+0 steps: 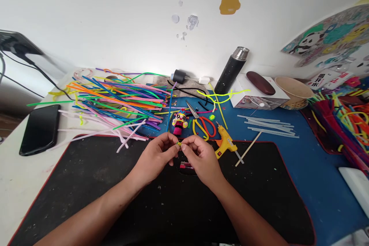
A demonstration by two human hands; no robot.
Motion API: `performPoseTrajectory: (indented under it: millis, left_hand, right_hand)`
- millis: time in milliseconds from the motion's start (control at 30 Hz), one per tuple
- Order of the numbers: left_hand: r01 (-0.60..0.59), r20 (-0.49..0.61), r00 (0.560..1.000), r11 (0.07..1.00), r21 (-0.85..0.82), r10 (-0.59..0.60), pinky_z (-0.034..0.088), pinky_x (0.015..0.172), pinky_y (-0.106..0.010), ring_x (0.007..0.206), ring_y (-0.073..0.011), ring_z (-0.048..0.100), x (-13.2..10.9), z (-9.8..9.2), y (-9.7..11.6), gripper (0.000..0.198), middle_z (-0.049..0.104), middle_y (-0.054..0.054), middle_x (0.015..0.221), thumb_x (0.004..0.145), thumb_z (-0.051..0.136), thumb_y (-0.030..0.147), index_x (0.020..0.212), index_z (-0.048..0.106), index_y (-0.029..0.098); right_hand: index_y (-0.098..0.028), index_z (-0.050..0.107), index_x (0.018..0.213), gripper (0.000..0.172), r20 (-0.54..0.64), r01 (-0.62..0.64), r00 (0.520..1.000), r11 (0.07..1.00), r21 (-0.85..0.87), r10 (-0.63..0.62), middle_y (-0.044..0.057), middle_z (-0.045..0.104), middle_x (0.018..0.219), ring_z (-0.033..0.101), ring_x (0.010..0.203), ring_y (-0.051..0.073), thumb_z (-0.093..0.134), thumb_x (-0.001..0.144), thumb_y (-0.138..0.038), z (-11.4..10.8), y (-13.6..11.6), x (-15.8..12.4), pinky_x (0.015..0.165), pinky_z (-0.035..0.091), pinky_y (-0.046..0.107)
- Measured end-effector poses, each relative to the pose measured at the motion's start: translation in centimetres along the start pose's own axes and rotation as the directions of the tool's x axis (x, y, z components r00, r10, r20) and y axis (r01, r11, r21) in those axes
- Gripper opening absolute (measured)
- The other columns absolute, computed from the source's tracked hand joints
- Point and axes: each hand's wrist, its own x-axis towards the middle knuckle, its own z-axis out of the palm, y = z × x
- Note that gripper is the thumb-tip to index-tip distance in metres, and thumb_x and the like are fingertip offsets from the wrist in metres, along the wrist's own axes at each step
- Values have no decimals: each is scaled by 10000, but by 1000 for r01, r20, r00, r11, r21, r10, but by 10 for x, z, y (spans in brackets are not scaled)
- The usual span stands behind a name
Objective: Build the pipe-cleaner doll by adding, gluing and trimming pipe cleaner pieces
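Between the fingertips of both hands is a small yellow-green piece of pipe cleaner (pixel 179 144), mostly covered by the fingers. My left hand (pixel 157 155) pinches it from one side, and my right hand (pixel 202 157) from the other. Just beyond them stands a small pipe-cleaner figure (pixel 180 122) with a magenta base and yellow hands. Scissors (pixel 203 122) with red and yellow handles lie behind my right hand. A red lighter (pixel 186 165) is on the black mat (pixel 161 207), partly hidden by the right hand. Beside that hand rests a yellow glue gun (pixel 226 142).
Many coloured pipe cleaners (pixel 123 98) are heaped at the back left, near a black phone (pixel 39 128). Glue sticks (pixel 269 126) and a wooden stick (pixel 248 149) lie to the right. Behind are a black thermos (pixel 232 70) and a tissue box (pixel 250 98). More pipe cleaners (pixel 346 123) fill the right side.
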Motion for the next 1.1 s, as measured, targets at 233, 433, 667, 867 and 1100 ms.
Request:
performPoseTrajectory:
  millis: [233, 433, 667, 867, 1100]
  left_hand:
    - [-52, -15, 999, 998, -20, 52, 500, 590, -257, 689, -147, 584, 2, 1, -1, 309, 631, 15, 752, 857, 793, 448, 942, 660, 183]
    - [-47, -4, 999, 999, -26, 47, 494, 581, -257, 667, -142, 588, 1, 1, 1, 292, 626, 21, 731, 864, 785, 433, 917, 641, 185]
    - [-41, -3, 999, 998, -44, 41, 490, 578, -253, 660, -143, 600, 1, 1, 1, 262, 634, 23, 708, 863, 780, 402, 908, 638, 187]
    - [-49, -1, 999, 998, -47, 49, 492, 573, -254, 647, -139, 593, 2, 1, 1, 255, 636, 24, 704, 870, 772, 399, 909, 633, 189]
    - [-49, 1, 999, 997, -58, 49, 495, 574, -250, 649, -136, 594, 1, 0, 0, 266, 635, 26, 701, 872, 790, 405, 900, 632, 192]
  right_hand:
    - [-206, 671, 901, 144, -2, 21, 1000, 1000, 2, -21, -41, 571, 663, 491, 547, 118, 660, 956, -339, 0, -1, 2, 495, 358, 237]
    - [-208, 669, 896, 151, 2, 21, 1000, 1000, 3, -21, -36, 589, 672, 517, 561, 124, 657, 956, -347, 1, -1, 2, 506, 375, 243]
    - [-202, 665, 897, 148, 17, -2, 1000, 1000, 26, 1, -24, 636, 685, 526, 565, 123, 654, 946, -341, 2, -1, 2, 510, 374, 244]
    - [-204, 665, 902, 139, 21, -16, 1000, 999, 44, 15, -24, 646, 686, 525, 563, 122, 653, 942, -337, 3, 1, 2, 505, 370, 242]
    - [-206, 666, 905, 144, 18, -26, 1000, 999, 39, 25, -24, 652, 686, 523, 559, 122, 656, 937, -346, 4, 3, 2, 508, 377, 241]
